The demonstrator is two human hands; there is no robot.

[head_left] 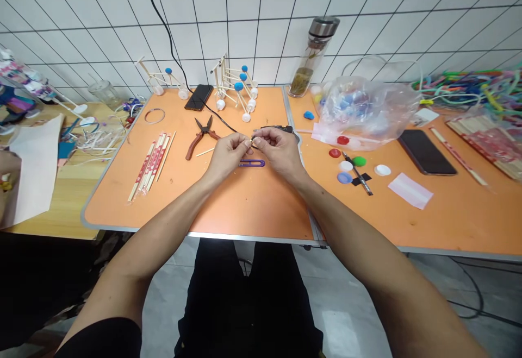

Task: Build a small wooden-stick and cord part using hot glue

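Over orange table (134,211) | left hand (229,151), right hand (277,149) pinch tiny piece (252,142) (material unclear)

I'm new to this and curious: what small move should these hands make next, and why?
Probably hold the thin piece steady: the left hand and right hand both pinch it above the orange table, and the pliers lie untouched.

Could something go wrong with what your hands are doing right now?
Maybe! The small piece pinched between your left hand and right hand is tiny, so it could slip and get lost. The black cable runs close by and might snag. The black tool sits right beside your fingers, and it could burn them if it's a hot glue gun.
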